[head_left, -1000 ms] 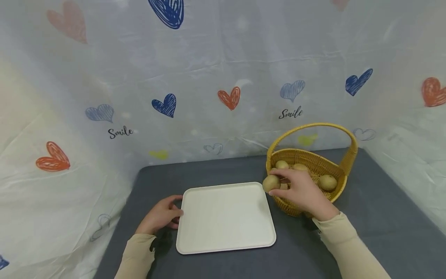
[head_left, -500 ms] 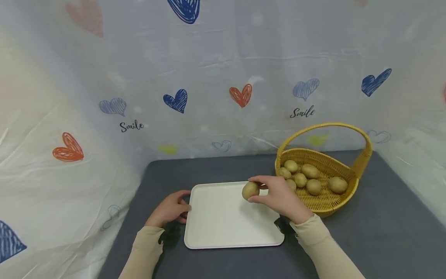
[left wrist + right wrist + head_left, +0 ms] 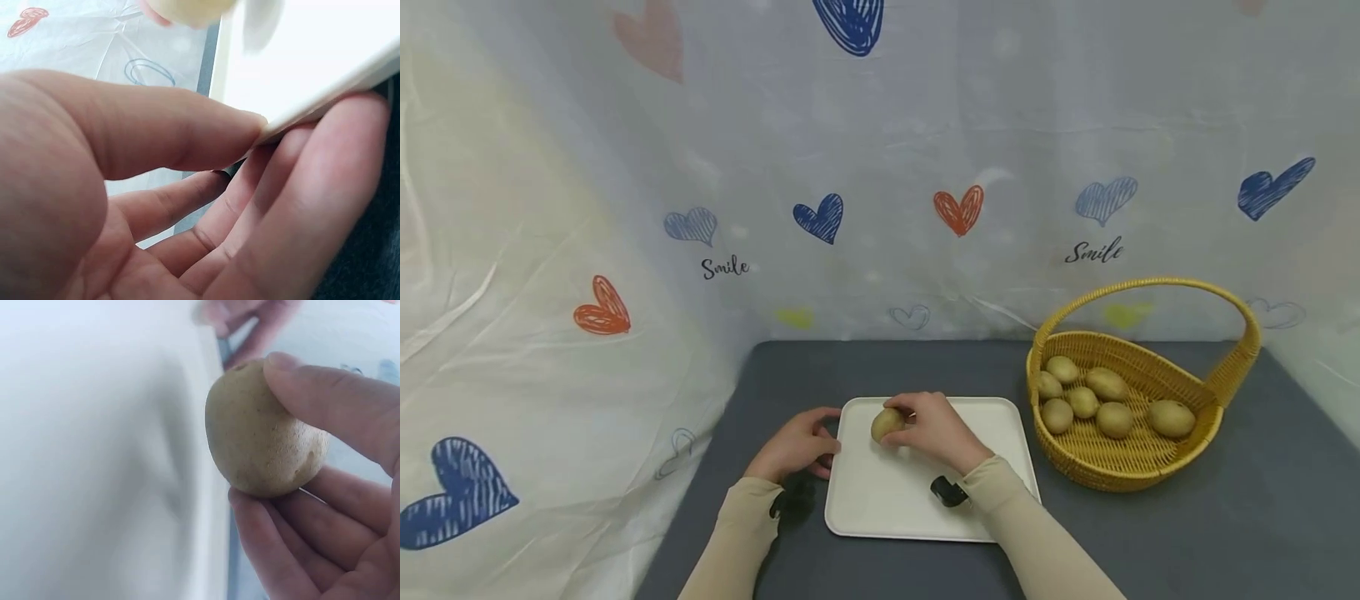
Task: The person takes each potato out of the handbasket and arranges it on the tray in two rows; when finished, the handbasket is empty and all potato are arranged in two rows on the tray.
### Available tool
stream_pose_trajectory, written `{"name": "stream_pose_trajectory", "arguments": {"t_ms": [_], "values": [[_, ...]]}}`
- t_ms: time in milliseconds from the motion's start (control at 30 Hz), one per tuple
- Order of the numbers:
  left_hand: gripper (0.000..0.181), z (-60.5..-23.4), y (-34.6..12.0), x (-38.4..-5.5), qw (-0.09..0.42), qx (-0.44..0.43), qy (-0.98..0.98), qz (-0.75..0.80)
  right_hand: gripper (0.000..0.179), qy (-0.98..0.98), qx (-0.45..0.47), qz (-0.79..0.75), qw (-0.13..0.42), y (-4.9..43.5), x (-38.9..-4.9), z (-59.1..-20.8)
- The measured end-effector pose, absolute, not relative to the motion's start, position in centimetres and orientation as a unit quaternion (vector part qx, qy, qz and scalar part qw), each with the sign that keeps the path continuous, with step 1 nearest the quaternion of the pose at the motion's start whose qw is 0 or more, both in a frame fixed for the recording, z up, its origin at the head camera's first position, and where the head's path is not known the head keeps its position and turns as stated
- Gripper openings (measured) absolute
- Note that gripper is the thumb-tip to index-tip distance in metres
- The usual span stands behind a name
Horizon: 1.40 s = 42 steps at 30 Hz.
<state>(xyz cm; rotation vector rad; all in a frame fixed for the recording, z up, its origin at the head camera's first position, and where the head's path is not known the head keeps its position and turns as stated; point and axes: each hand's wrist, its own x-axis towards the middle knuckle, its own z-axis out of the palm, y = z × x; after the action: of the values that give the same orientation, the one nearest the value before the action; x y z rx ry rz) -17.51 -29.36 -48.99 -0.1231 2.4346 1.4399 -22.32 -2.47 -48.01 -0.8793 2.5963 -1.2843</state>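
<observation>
Between the thumb and fingers of my right hand is a round, pale brown potato, held above the left part of a white tray. Its speckled skin fills the middle of the right wrist view, where the potato looks apart from the tray. My left hand pinches the tray's left edge. In the left wrist view the thumb lies at the rim and the other fingers reach under it. Part of the tray is hidden behind the right hand and sleeve.
A yellow wicker basket with a tall handle stands right of the tray, with several potatoes in it. Dark grey cloth covers the table. A white curtain with printed hearts hangs behind and at the sides.
My right hand has carried the potato leftward from the basket's near-left rim to over the left part of the tray. The left hand keeps its hold on the tray edge; the head view has shifted.
</observation>
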Motion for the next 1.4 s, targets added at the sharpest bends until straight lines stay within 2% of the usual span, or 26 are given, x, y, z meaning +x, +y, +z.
{"name": "stream_pose_trajectory", "arguments": {"t_ms": [267, 567, 833, 1133, 1400], "values": [[0.067, -49.2, -29.1, -17.2, 0.159, -0.039, 0.843, 0.512, 0.051, 0.865, -0.297, -0.402, 0.039, -3.5, -22.1, -49.1], [0.067, -48.8, -29.2, -16.5, 0.153, -0.053, 0.843, 0.513, 0.055, 0.856, -0.287, -0.422, 0.081, -4.2, -22.2, -49.2], [0.067, -49.0, -29.3, -16.7, 0.152, -0.051, 0.848, 0.505, 0.062, 0.851, -0.265, -0.445, 0.085, -4.6, -22.2, -49.5], [0.066, -49.0, -29.2, -17.2, 0.150, -0.053, 0.848, 0.506, 0.047, 0.845, -0.273, -0.452, 0.079, -5.0, -22.4, -49.3], [0.065, -49.1, -29.4, -17.7, 0.150, -0.054, 0.849, 0.504, 0.044, 0.852, -0.249, -0.450, 0.098, -4.6, -22.9, -48.8]]}}
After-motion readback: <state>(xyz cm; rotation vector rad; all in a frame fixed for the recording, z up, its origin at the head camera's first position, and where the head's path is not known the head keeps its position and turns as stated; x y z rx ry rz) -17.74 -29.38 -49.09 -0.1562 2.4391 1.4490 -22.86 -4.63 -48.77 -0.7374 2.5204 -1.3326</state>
